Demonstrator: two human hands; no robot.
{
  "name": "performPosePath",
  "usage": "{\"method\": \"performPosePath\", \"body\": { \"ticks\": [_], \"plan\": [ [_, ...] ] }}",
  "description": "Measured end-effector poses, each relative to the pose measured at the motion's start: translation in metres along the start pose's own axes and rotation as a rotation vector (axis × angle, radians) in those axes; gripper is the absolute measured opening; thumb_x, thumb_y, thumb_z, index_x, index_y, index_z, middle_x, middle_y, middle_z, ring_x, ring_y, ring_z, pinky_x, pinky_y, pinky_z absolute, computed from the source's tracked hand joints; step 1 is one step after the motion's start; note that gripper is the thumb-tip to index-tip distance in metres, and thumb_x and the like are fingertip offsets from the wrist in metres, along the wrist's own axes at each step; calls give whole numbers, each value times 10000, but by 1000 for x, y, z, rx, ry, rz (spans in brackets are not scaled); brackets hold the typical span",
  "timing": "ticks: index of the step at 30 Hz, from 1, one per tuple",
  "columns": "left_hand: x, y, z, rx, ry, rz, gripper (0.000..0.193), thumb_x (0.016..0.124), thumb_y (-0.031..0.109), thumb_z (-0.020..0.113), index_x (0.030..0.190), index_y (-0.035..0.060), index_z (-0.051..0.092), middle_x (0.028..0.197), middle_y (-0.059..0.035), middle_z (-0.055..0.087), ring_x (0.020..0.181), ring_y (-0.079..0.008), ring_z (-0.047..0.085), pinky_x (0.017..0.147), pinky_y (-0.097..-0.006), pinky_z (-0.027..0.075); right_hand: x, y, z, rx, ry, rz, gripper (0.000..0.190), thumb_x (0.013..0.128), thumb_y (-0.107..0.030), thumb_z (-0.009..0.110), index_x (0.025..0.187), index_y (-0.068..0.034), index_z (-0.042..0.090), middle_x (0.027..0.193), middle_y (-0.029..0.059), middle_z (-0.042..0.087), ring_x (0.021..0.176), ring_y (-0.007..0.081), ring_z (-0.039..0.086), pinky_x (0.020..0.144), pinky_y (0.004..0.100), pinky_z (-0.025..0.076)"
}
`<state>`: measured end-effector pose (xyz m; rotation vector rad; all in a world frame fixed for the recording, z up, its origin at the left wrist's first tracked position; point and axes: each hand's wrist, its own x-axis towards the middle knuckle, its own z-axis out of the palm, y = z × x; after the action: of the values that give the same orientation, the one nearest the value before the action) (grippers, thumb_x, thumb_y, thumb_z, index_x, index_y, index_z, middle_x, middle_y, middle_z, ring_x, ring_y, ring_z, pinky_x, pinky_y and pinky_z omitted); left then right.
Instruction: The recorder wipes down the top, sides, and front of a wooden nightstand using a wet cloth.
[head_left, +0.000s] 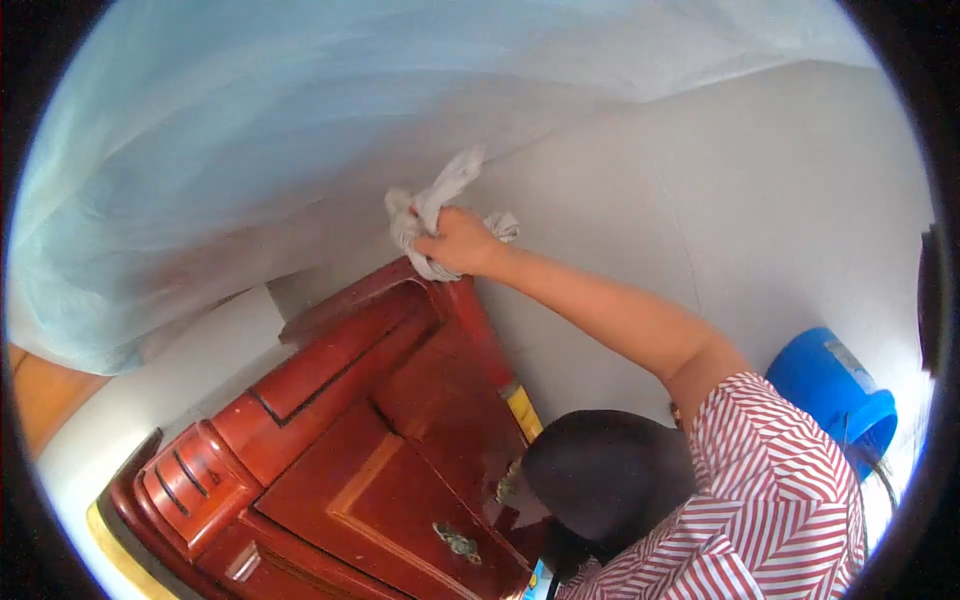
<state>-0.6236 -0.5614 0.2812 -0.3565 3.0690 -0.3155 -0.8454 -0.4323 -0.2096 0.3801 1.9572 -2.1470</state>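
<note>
My right hand (461, 244) is closed around a crumpled light grey cloth (450, 180). The cloth lies against the upper corner of a red-brown wooden cabinet (405, 375), with loose ends sticking out past my fingers. The cabinet has panelled doors, carved trim and an ornate metal handle (457, 543). Yellow material (523, 412) shows along its right edge. My left hand is out of view. My red-and-white striped sleeve (765, 450) fills the lower right.
Sheer pale blue fabric (225, 150) hangs across the upper left, partly blurred. A blue plastic bucket (817, 382) lies tilted at the right, beyond my sleeve. A dark rounded thing (607, 472) hides part of the cabinet's right side. An orange-brown surface (49, 390) shows at the far left.
</note>
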Motion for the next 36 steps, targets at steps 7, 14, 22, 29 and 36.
{"method": "performPosePath", "body": {
  "ticks": [7, 14, 22, 29, 36],
  "plan": [
    [-25, -58, -13, -295, 78, 116, 999, 757, 210, 700, 1411, 3, -27, 1362, -267, 278, 1259, -317, 343, 1029, -443, 314, 53, -33, 36, -542, -637, -145, 457, 730, -295, 719, 1039, 26, 614, 1029, 213, 628, 980, 340, 600, 803, 411, 470],
    [-30, -36, -28, -316, -66, 0, 1089, 728, 290, 726, 1433, 76, -75, 1457, -233, 135, 1337, -314, 204, 1080, -445, 230, 72, -37, 64, -531, -812, -207, 393, 756, -271, 693, 1001, 26, 616, 987, 227, 630, 943, 369, 598, 786, 423, 472],
    [0, 10, -28, -149, -100, 132, 999, 761, 445, 676, 1451, 23, 90, 1475, -218, 176, 1345, -359, 206, 1086, -483, 214, -11, -18, -38, -423, -505, -467, 286, 757, -177, 661, 1015, -60, 621, 961, 191, 619, 923, 374, 571, 815, 412, 459],
    [-5, 34, -20, -200, -94, 242, 893, 817, 365, 626, 1443, -6, 108, 1479, -217, 161, 1361, -344, 186, 1102, -458, 172, 13, -35, 6, -719, -374, -415, 183, 705, -44, 621, 885, -64, 648, 940, 172, 621, 966, 358, 553, 821, 423, 458],
    [-7, 22, -11, -440, -22, 315, 886, 799, 374, 601, 1439, -15, 127, 1464, -215, 197, 1367, -326, 197, 1110, -443, 175, -69, -23, -26, -888, -279, -530, 195, 666, -82, 624, 858, -53, 644, 905, 184, 628, 857, 393, 589, 737, 436, 487]
  ]
}}
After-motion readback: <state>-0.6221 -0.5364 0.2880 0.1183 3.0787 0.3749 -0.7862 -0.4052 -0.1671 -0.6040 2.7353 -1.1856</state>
